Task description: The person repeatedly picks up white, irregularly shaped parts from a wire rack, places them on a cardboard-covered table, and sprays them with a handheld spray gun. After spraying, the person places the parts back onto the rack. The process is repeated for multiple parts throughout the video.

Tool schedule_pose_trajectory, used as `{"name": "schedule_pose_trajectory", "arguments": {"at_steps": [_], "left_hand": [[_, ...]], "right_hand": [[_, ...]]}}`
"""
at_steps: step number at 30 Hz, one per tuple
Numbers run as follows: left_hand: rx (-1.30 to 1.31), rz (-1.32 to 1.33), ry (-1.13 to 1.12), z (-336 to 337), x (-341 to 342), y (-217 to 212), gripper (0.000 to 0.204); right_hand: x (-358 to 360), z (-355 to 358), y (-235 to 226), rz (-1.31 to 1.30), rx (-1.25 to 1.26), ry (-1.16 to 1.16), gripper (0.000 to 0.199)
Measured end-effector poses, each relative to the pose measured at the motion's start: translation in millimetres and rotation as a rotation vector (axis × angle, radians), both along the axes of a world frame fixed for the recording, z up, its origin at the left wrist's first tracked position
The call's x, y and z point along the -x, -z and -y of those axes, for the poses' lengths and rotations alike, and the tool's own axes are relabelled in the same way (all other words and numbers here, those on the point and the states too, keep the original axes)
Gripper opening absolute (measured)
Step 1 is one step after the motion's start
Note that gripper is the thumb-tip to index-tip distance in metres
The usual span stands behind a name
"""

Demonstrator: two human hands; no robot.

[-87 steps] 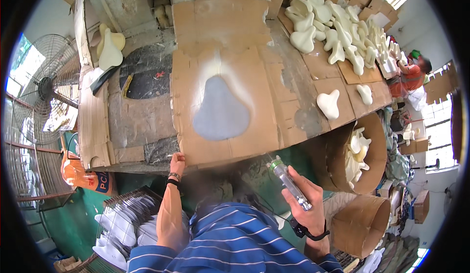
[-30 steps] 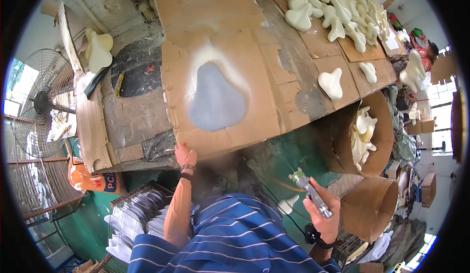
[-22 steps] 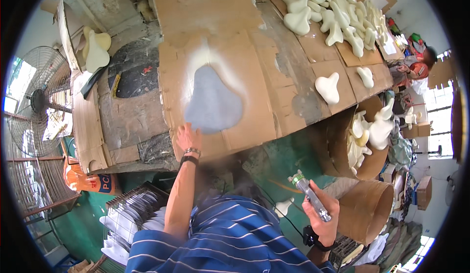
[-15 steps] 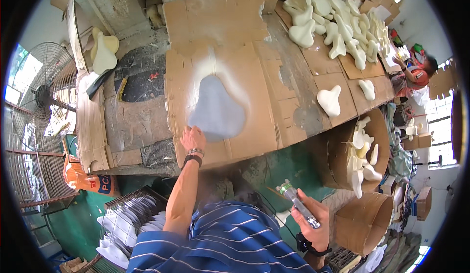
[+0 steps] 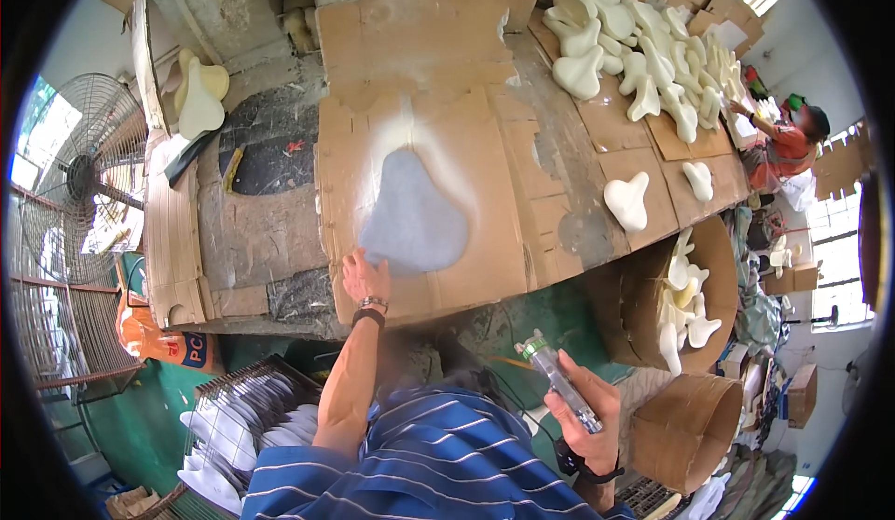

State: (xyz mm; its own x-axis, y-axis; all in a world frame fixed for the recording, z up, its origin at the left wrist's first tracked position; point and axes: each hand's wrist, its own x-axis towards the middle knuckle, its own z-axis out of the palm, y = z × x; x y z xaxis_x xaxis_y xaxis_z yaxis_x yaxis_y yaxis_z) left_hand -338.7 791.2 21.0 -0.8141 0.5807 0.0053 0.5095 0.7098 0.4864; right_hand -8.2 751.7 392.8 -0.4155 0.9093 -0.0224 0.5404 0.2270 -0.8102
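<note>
A grey, saddle-shaped piece, narrow at its far end, lies flat on the cardboard sheet in front of me. Pale overspray rings its upper edge. My left hand rests at its near left corner with fingers apart, the tips on or just beside the edge; exact contact is hard to make out. Low on the right, away from the bench, my right hand is closed around a metallic spray gun with a green ring near its front, pointing up and to the left.
Cream saddle-shaped foam pads are heaped at the back right, with a single pad nearer. A cardboard drum holds more pads. A wire basket of white pieces stands lower left, a large fan left. Another person works far right.
My left hand has drawn slightly toward me and left, and its fingers have spread. The spray gun in my right hand has shifted a little up and left.
</note>
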Motion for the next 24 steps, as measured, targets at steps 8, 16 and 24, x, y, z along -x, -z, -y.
{"name": "schedule_pose_trajectory", "arguments": {"at_steps": [8,16,24], "left_hand": [[-0.122,0.379,-0.169,-25.5,7.1,-7.3,0.061],[-0.722,1.209,-0.575,-46.8,17.5,14.1,0.060],[-0.777,1.430,-0.518,-41.8,16.7,3.0,0.062]], "right_hand": [[-0.4,-0.6,16.1,-0.011,-0.017,0.043,0.055],[6.5,-0.2,18.9,-0.029,0.025,0.060,0.048],[2.9,4.0,29.7,-0.016,0.058,0.076,0.043]]}}
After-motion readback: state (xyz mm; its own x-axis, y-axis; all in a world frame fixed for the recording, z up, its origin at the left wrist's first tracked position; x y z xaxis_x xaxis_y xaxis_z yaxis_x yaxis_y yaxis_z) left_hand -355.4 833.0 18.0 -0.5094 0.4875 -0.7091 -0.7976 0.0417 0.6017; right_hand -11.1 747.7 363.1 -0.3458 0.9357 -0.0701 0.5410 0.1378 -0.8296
